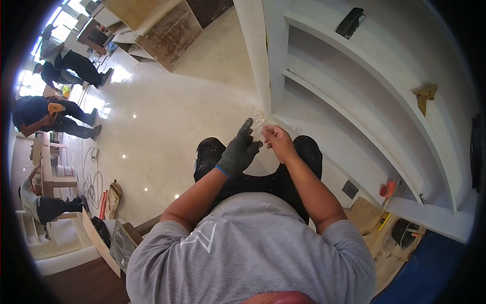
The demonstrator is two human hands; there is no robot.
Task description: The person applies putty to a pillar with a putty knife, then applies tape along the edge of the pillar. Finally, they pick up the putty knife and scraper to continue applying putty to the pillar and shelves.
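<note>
Past the grey short-sleeved T-shirt (253, 238) and the pale-flecked black trousers (208, 158), the left hand (238, 152), in a dark grey knitted glove (234, 160) with a blue cuff edge, holds its grip spread, fingers out and thumb apart, with nothing visible in it, while just beside it the bare right hand (280, 143) has bent, blurred fingers, whose hold I cannot tell. Beyond their fingertips, small whitish scraps (259, 117) lie on the glossy pale floor (167, 116) by the white curved shelving unit (324, 61); far off, a dark-clothed person (30, 112) holds an orange power tool (55, 108).
</note>
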